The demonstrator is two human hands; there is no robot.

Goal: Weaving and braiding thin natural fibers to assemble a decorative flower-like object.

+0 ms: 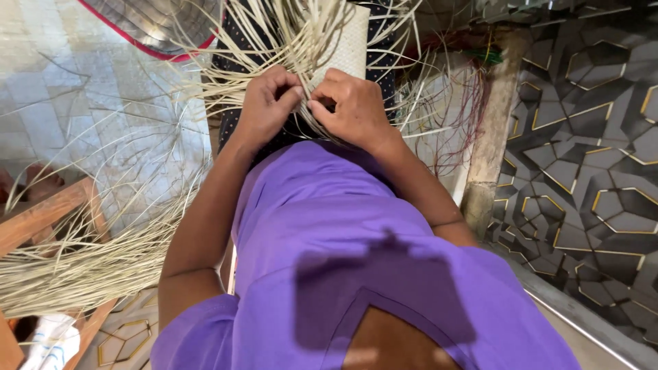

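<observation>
**Two hands working pale straw strips on a woven mat**

The left hand and the right hand met just above the person's purple shirt, close together, knuckles up. Both sets of fingers were curled shut, pinching thin pale straw strips where the loose ends ran into the near edge of a woven mat. The left thumb and forefinger pressed a few strips together; the fingers of the right hand were bent tightly around other strips just beside them, almost touching the left hand.

The woven mat lay on the far side of the hands, resting on a dark dotted cloth over the lap, with unwoven strips fanning out from it to the left, right and far side. A thick bundle of straw lay at the near left across a wooden frame. A pale tiled floor spread out on the left, and a dark patterned floor with gold lines on the right.
</observation>
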